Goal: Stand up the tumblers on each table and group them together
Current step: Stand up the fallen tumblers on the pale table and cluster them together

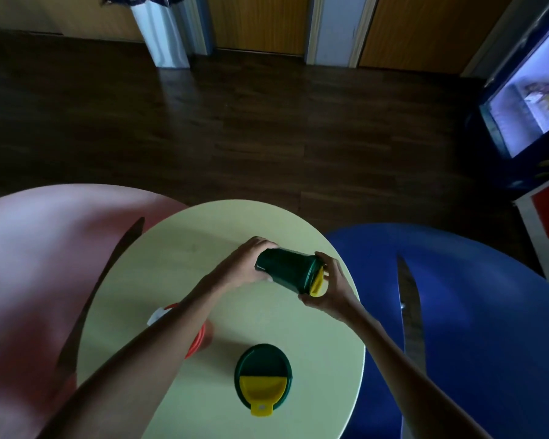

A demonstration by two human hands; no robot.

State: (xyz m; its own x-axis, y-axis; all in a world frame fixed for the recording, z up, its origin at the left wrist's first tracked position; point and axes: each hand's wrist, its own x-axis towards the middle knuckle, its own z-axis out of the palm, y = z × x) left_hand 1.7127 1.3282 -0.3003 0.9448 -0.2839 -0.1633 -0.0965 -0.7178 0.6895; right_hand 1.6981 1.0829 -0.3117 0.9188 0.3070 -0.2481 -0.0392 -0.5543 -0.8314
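Note:
A dark green tumbler (287, 270) with a yellow lid lies tilted on its side above the pale green round table (178, 258). My left hand (246, 264) grips its base end and my right hand (332, 288) holds its lid end. A second green tumbler (262, 362) with a yellow flip lid stands upright near the table's front. A red tumbler (200, 339) with a white lid sits at the left, mostly hidden under my left forearm.
A pink round table (35, 264) adjoins on the left and a blue round table (476, 296) on the right. Dark wood floor lies beyond. A silver bin (162, 33) stands at the far wall and a lit fridge (533, 103) at the right.

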